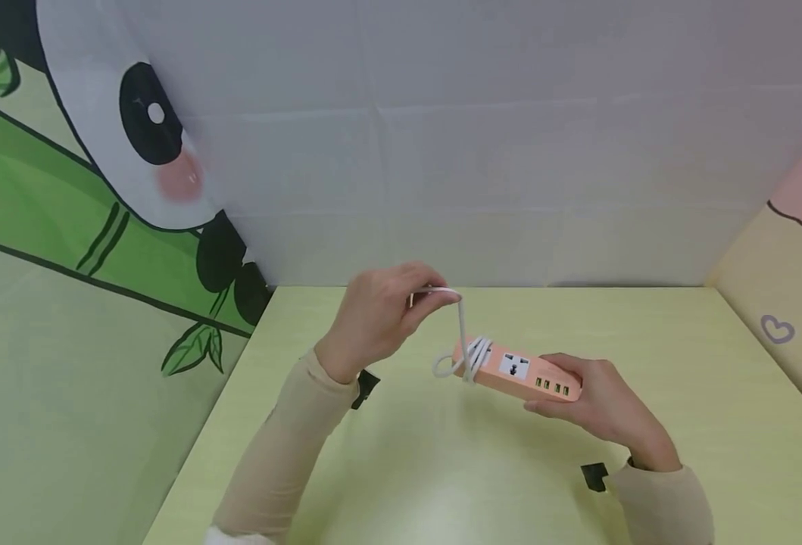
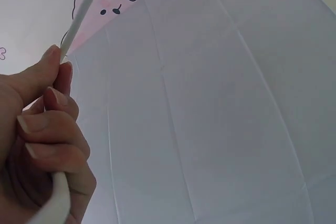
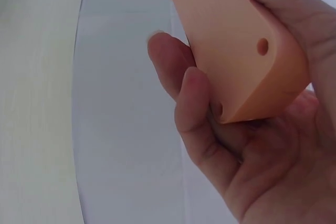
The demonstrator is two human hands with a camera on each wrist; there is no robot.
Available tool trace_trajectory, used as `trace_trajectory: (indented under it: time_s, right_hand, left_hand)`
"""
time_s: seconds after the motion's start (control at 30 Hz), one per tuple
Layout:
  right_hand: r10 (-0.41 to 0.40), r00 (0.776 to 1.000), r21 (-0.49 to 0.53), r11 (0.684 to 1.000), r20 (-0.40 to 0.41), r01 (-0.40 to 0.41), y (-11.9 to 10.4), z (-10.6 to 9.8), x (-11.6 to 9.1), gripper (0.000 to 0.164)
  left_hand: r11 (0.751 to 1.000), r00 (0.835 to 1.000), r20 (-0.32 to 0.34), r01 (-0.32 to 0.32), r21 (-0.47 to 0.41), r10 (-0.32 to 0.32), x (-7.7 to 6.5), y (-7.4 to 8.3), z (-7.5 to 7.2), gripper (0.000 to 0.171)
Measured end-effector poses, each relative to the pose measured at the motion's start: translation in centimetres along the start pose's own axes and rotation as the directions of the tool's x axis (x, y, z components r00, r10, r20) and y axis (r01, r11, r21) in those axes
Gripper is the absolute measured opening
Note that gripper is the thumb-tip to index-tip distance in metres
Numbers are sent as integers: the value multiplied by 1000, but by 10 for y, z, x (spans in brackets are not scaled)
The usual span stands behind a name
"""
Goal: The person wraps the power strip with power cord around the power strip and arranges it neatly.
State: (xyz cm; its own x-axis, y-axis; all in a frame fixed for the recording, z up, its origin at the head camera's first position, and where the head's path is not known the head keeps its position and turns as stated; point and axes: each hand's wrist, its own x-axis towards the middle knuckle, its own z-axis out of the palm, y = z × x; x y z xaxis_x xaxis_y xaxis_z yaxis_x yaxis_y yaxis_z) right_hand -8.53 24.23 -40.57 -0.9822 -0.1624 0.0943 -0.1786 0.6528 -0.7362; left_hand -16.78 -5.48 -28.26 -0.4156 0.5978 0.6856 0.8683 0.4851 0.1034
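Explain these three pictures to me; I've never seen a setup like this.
There is no machine here, just a person's two bare hands. The wide picture comes from a camera worn on the head, looking forward and down. The other two come from cameras on the wrists, each watching its own hand. The left hand pinches a white cord. The right hand grips one end of a peach power strip; the cord is wound around its other end. Below is a pale table with two small dark patches on it, too plain to identify.
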Motion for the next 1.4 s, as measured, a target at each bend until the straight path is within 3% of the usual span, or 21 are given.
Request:
trace_trajectory:
  time_s: [0.33,0.7,1.13,1.3,1.4]
  right_hand:
    - [-77,997,37,996,31,76,-1,1,-2,48]
    - [-136,989,62,989,65,132,-3,1,-4,46]
    - [-206,970,68,978,126,199,-9,8,-6,47]
    - [-215,969,73,976,118,207,-11,9,-11,47]
    - [-227,967,84,972,120,218,-11,10,-13,47]
  left_hand:
    - [998,998,16,56,-2,-56,11,-15,15,20]
    - [993,993,31,118,-5,-117,17,-26,33,26]
    - [986,976,166,156,-64,-144,19,-29,48,27]
    - [969,955,231,219,-119,-187,17,-34,52,24]
    - [936,928,296,291,-199,-226,14,-39,56,23]
